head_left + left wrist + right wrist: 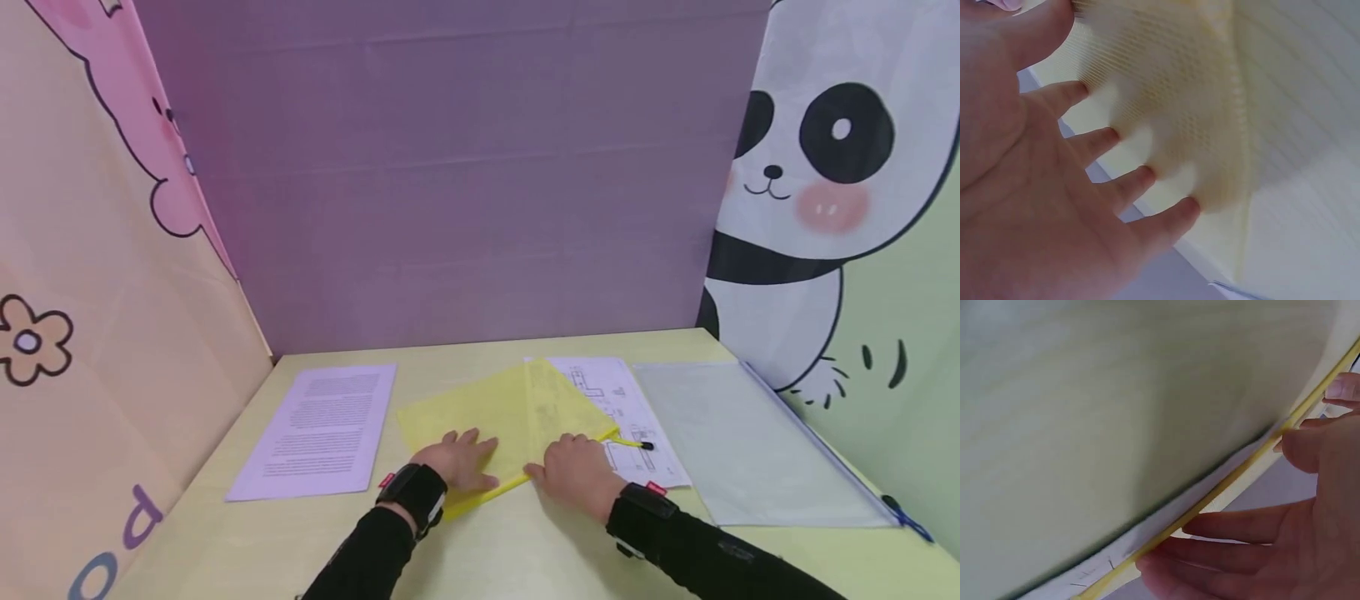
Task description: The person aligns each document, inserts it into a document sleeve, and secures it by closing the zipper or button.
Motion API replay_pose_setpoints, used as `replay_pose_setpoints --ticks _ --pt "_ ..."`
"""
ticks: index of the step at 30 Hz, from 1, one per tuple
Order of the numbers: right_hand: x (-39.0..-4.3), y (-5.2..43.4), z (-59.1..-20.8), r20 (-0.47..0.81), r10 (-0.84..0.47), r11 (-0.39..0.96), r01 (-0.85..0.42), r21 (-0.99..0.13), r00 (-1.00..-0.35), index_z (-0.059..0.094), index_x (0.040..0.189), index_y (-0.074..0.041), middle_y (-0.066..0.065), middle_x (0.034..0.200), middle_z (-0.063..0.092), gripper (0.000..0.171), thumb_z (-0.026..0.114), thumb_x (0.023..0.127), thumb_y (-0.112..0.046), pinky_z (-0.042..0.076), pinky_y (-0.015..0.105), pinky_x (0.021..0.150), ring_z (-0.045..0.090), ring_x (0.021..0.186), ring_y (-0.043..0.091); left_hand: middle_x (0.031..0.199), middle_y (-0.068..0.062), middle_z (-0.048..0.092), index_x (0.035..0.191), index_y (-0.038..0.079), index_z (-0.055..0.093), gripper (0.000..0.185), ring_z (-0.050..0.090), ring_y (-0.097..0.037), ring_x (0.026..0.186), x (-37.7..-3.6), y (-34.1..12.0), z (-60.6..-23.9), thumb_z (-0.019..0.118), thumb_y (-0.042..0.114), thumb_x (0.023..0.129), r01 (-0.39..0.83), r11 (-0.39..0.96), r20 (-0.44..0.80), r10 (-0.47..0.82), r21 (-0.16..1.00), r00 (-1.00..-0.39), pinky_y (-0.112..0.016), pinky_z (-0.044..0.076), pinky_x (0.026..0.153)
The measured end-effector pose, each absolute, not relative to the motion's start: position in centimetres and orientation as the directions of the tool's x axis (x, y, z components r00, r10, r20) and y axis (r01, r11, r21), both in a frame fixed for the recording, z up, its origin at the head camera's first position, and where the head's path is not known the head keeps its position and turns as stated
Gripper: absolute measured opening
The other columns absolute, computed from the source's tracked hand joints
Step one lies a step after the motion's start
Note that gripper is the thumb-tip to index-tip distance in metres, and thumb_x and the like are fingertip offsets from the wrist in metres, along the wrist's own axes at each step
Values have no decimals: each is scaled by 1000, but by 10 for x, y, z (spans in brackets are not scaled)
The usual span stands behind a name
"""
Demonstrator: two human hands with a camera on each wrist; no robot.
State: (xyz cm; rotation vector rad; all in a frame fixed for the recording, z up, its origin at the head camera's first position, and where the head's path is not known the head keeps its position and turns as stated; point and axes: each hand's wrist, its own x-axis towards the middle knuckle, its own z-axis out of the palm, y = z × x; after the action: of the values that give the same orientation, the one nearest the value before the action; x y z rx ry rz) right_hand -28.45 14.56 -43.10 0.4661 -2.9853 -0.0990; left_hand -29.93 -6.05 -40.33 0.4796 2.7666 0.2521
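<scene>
While the head view takes in the whole layout, the left wrist view comes close enough to bring out the coarse mesh of the yellow pouch (472, 402), which from above looks nearly plain, and the right wrist view looks along the pouch's yellow edge, below which runs a white strip with a few dark lines. Only the head view shows the pouch lying askew near the middle of the bench (465, 575), its right part covering some of the drawing (656, 425), with a black-tipped pull (637, 444) sticking out over that sheet. Left of the pouch and apart from it is a page of text (322, 433); on the far right lies a pale folder (765, 450) with a blue cord (911, 523) at its near corner. The bench is pale wood, backed by a purple panel (480, 208); a panda (846, 133) fills the right wall, and a flower (28, 342) marks the left one. The left hand (459, 462) is spread wide, fingers well separated, its fingertips touching the mesh and grasping nothing. The right hand (581, 473) is at the pouch's near edge, thumb set apart from the fingers, both touching the edge; whether they pinch it, I cannot tell.
</scene>
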Motion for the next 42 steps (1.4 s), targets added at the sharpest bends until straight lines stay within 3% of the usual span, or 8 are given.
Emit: replay_pose_setpoints --ticks 9,14,20,24,27,34,37,42 --pt "-289 149 -425 31 -299 952 -296 83 -954 64 73 1 19 82 63 64 60 96 -58 54 53 74 63 82 36 154 -10 48 148 19 54 62 42 -43 140 -286 -56 -398 70 46 94 328 929 -213 360 170 -908 -59 40 108" --pt "-296 155 -421 -44 -252 966 -254 45 -967 62 71 -1 25 96 63 72 56 92 -70 49 55 88 60 93 37 147 -4 54 144 30 59 56 46 -34 136 -284 -54 -395 77 33 91 354 927 -243 374 122 -895 -57 47 101" --pt "-302 158 -412 -105 -211 977 -206 -51 -972 64 81 -1 27 110 59 65 64 89 -66 49 55 87 57 95 39 147 2 52 142 38 59 64 46 -29 133 -285 -58 -398 82 22 84 381 918 -267 396 109 -878 -57 53 89" --pt "-304 159 -410 -95 -236 971 -231 -64 -967 67 96 7 27 113 59 68 66 91 -61 51 54 87 57 98 39 153 2 47 145 38 57 65 42 -29 136 -287 -62 -401 83 29 85 396 909 -275 417 131 -866 -60 51 92" --pt "-308 159 -412 -50 -280 960 -278 -37 -959 66 103 8 23 108 60 63 67 93 -54 51 52 88 57 98 36 154 -2 45 147 36 54 66 40 -30 139 -289 -64 -405 80 39 87 408 900 -269 435 153 -859 -60 47 100" --pt "-317 152 -416 -9 -401 916 -401 -4 -916 69 93 -5 7 92 59 28 67 98 -33 53 46 80 59 87 25 156 -11 41 150 35 50 71 35 -35 144 -291 -59 -413 74 56 87 383 899 -255 429 212 -866 -59 36 112" --pt "-312 145 -415 -50 -432 902 -431 -37 -900 69 92 -9 2 90 56 22 67 98 -30 51 41 74 55 81 20 155 -12 41 152 33 49 72 37 -36 143 -291 -57 -414 71 59 88 387 900 -238 428 200 -872 -60 38 110" --pt "-298 133 -411 -100 -509 861 -502 -87 -855 69 93 -8 2 95 58 23 67 98 -31 50 36 74 52 79 18 151 -17 43 154 28 47 74 41 -38 137 -293 -54 -414 68 61 90 369 908 -203 406 196 -891 -61 42 104"
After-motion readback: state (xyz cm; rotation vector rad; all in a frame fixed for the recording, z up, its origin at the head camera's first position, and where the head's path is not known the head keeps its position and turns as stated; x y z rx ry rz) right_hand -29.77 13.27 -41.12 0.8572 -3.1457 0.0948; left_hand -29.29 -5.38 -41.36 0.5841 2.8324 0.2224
